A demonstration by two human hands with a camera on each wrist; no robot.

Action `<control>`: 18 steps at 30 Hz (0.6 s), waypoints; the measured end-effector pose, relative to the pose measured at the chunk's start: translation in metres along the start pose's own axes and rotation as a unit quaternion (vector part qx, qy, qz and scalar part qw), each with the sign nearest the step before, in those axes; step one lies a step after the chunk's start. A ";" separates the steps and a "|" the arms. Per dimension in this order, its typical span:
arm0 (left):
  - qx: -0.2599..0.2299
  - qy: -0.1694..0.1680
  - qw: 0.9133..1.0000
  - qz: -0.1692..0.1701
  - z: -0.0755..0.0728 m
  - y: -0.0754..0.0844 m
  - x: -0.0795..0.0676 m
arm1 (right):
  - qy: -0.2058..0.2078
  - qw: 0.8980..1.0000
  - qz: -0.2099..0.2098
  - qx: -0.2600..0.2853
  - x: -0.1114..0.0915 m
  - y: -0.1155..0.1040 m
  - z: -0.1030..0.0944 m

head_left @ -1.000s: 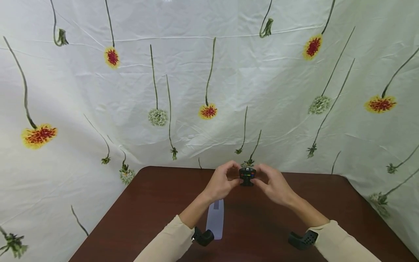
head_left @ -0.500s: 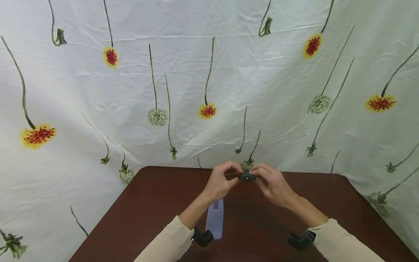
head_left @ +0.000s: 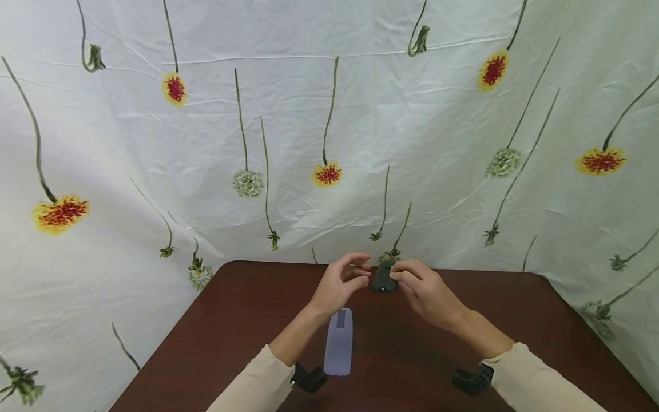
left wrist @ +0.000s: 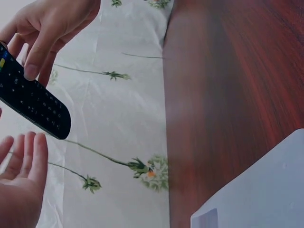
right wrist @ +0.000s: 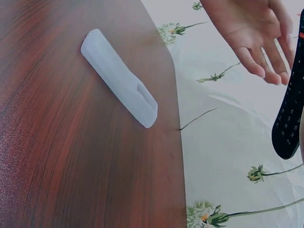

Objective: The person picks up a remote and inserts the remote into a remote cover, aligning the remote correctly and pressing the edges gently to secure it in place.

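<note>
A dark remote control [head_left: 382, 279] is held up over the far part of the table by my right hand [head_left: 424, 289], which pinches it by its right side. Its key side, with rows of small buttons, shows on the remote control [left wrist: 35, 102] in the left wrist view, the thumb on the edge. My left hand [head_left: 337, 283] is just left of it, fingers loosely bent, holding nothing. In the right wrist view the left hand [right wrist: 254, 35] has its fingers spread near the remote, while the right hand is mostly out of frame.
A pale lavender, long narrow cover-like piece [head_left: 338, 349] with a slot at its far end lies on the dark red-brown table [head_left: 247, 332]. Behind the table's far edge hangs a white flower-print cloth [head_left: 288, 131]. Both wrists wear black bands [head_left: 309, 379].
The remote was held by both hands and has been tipped over, so its back now faces the head camera. My left hand has let go and drawn slightly left.
</note>
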State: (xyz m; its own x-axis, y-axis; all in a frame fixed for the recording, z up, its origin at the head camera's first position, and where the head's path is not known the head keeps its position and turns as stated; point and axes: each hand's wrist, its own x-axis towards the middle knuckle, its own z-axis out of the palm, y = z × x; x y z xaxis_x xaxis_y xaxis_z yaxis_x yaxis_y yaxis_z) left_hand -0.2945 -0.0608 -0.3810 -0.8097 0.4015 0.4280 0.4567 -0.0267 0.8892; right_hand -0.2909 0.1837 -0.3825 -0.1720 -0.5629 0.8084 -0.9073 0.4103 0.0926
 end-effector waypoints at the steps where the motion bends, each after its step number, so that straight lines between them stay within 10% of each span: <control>1: -0.007 0.005 1.000 -0.018 0.000 0.001 0.000 | -0.005 1.000 -0.001 0.000 0.000 0.000 0.000; 9: -0.085 -0.006 0.982 -0.171 0.007 0.010 0.002 | -0.032 0.999 -0.011 -0.012 0.000 0.001 -0.002; 18: -0.174 -0.002 0.966 -0.189 0.016 0.012 0.003 | -0.032 0.998 -0.044 -0.027 0.000 0.003 -0.003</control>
State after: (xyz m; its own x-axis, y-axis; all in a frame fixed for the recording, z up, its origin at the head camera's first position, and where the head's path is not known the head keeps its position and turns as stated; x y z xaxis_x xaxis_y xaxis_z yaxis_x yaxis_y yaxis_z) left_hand -0.2853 -0.0454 -0.3714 -0.8927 0.4463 0.0622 -0.0233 -0.1836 0.9827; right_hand -0.2927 0.1871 -0.3804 -0.1186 -0.6429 0.7567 -0.8982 0.3944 0.1943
